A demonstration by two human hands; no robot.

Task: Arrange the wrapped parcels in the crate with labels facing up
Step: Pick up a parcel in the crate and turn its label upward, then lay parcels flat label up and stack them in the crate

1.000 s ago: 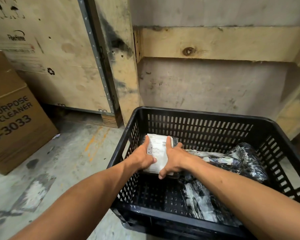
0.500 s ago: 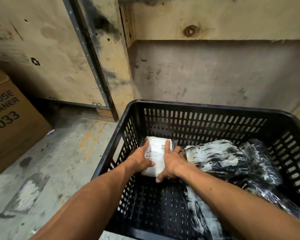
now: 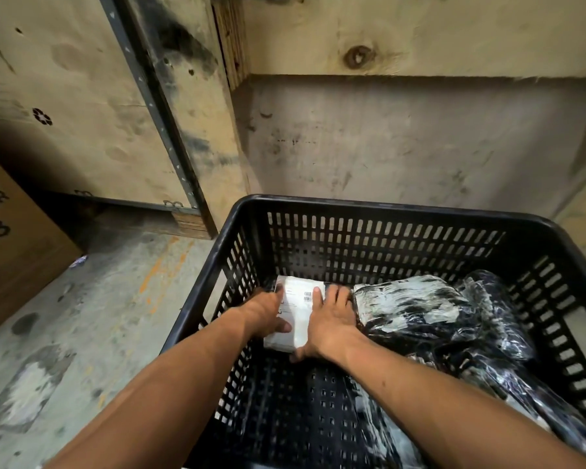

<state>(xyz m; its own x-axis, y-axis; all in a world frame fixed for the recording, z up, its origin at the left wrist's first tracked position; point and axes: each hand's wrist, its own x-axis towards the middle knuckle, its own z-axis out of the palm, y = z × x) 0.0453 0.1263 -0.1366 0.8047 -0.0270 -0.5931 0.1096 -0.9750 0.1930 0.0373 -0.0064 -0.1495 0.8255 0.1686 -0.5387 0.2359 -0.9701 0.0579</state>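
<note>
White label paper covers the top of the small parcel, which lies in the far left corner of the black plastic crate, label facing up with a barcode showing near its far edge. Both hands press on this parcel: the left hand wraps its left edge, thumb on the label, and the right hand lies flat with fingers spread over its right side, thumb hooked under the near edge. Neither hand is closed into a fist; together they clamp the parcel between them.

Just right of the right hand, touching its fingers, sits a larger parcel in shiny black film, its top glaring pale. Beyond it, further right, more black-wrapped parcels pile against the crate's right wall and run back toward the near edge. The slotted crate floor below the wrists is bare.

Left of the left forearm lies stained concrete floor, with a brown cardboard box and plywood panels beyond.
</note>
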